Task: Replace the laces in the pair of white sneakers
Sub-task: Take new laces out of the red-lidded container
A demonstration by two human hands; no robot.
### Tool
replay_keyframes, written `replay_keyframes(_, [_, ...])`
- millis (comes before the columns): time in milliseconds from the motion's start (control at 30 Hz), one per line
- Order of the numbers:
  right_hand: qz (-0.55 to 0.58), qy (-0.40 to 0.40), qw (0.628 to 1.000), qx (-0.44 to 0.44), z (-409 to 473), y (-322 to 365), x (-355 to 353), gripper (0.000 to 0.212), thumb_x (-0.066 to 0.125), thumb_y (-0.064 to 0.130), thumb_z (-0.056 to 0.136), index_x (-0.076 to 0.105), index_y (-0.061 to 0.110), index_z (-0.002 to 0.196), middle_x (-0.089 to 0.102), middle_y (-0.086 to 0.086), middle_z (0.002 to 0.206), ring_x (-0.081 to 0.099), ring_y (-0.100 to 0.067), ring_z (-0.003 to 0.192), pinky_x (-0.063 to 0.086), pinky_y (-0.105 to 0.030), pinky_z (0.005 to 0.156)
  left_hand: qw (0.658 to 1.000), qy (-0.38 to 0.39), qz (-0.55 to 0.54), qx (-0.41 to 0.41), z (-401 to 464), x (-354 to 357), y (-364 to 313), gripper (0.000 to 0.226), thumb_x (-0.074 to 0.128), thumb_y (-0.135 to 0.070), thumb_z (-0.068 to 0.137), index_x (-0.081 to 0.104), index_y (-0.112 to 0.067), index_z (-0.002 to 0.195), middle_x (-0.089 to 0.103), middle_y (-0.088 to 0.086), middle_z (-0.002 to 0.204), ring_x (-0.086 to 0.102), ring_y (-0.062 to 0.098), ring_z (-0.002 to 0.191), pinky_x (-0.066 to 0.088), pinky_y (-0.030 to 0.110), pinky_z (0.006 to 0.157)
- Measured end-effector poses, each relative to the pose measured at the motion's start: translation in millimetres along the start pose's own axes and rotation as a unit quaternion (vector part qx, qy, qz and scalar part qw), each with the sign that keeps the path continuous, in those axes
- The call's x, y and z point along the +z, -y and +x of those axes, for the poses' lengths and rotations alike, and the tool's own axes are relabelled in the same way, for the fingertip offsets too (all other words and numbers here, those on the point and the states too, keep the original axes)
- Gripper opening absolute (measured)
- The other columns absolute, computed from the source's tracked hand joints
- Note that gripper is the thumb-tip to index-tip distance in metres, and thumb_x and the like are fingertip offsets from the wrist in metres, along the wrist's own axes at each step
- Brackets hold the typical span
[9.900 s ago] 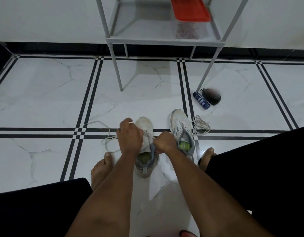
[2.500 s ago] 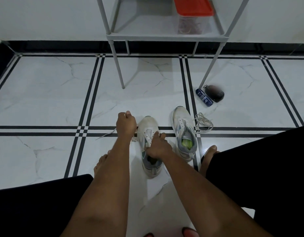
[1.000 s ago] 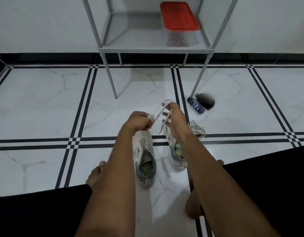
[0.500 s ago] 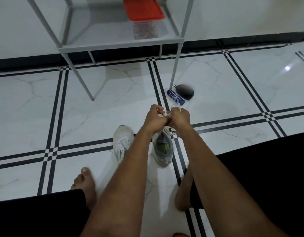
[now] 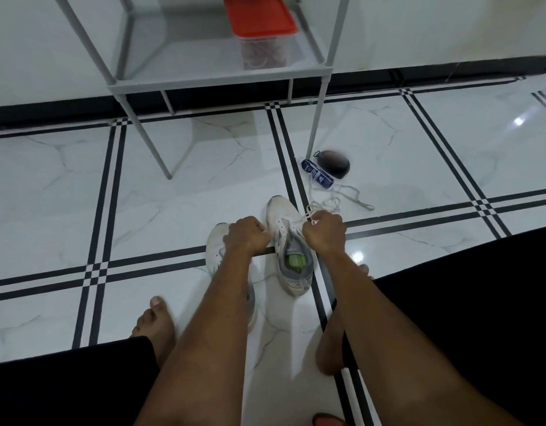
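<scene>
Two white sneakers stand side by side on the floor between the person's bare feet. The right sneaker shows its green insole and open throat; the left sneaker is largely hidden behind the left forearm. The right hand has its fingers curled around a white lace at the right sneaker's outer edge. The left hand is fisted at that shoe's inner edge; what it holds cannot be made out. One loose lace lies in a tangle just beyond. Near it sit one blue tube and one dark rounded case. The floor is glossy white marble tile with black stripes. One grey metal rack against the white wall carries one clear red-lidded box.
</scene>
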State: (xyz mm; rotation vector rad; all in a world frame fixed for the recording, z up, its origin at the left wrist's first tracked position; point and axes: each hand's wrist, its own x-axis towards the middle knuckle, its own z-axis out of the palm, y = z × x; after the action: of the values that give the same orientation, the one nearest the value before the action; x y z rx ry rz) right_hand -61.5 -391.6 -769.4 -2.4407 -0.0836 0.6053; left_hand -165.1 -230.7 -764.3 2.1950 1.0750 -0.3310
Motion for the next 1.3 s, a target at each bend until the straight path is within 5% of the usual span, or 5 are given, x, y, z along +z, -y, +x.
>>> replay_keyframes(100, [0.039, 0.074, 0.996, 0.005, -15, 0, 20, 0.066, 0.060, 0.054, 0.080, 0.065, 0.018, 0.135, 0.062, -0.012, 0.137, 0.060, -0.034, 0.126, 0.051, -0.042, 0.106, 0.982, 0.082, 0.144, -0.086, -13, -2, 22, 0.082, 0.079, -0.061, 0.076, 0.047, -0.032, 0.146, 0.022, 0.013, 0.162, 0.021, 0.040, 0.150, 0.033, 0.060, 0.113])
replay_keyframes(200, [-0.012, 0.103, 0.995, -0.006, -28, -3, 40, 0.063, 0.060, 0.057, 0.086, 0.059, 0.016, 0.134, 0.048, -0.014, 0.138, 0.053, -0.038, 0.129, 0.046, -0.046, 0.109, 0.982, 0.113, 0.114, -0.099, -15, 4, 43, 0.093, 0.082, -0.048, 0.080, 0.031, -0.038, 0.157, -0.001, 0.011, 0.169, 0.011, 0.046, 0.152, 0.034, 0.058, 0.116])
replay_keyframes(967, [0.001, 0.242, 0.964, -0.115, -118, 80, 158, 0.073, 0.057, 0.060, 0.095, 0.048, 0.021, 0.156, 0.038, -0.005, 0.164, 0.039, -0.026, 0.151, 0.035, -0.041, 0.122, 0.994, -0.077, 0.001, -0.082, -15, -56, 192, 0.086, 0.073, -0.036, 0.091, 0.027, -0.024, 0.163, 0.034, 0.004, 0.165, 0.039, 0.034, 0.146, 0.039, 0.050, 0.116])
replay_keyframes(1167, [0.083, 0.283, 0.947, -0.127, -129, 91, 160, 0.054, 0.061, 0.042, 0.104, 0.053, 0.019, 0.152, 0.055, 0.003, 0.149, 0.050, -0.019, 0.141, 0.037, -0.025, 0.107, 0.981, -0.150, 0.052, -0.116, -12, -66, 193, 0.071, 0.064, -0.021, 0.092, 0.036, -0.023, 0.157, 0.042, 0.005, 0.159, 0.044, 0.031, 0.145, 0.015, 0.063, 0.124])
replay_keyframes(1300, [0.148, 0.219, 0.962, -0.061, -116, 92, 144, 0.067, 0.064, 0.054, 0.099, 0.052, 0.019, 0.155, 0.057, 0.003, 0.152, 0.055, -0.018, 0.138, 0.041, -0.036, 0.118, 0.969, -0.221, -0.086, -0.064, -6, -70, 159, 0.047, 0.064, -0.026, 0.095, 0.057, -0.020, 0.141, 0.058, 0.007, 0.142, 0.055, 0.031, 0.130, 0.042, 0.048, 0.110])
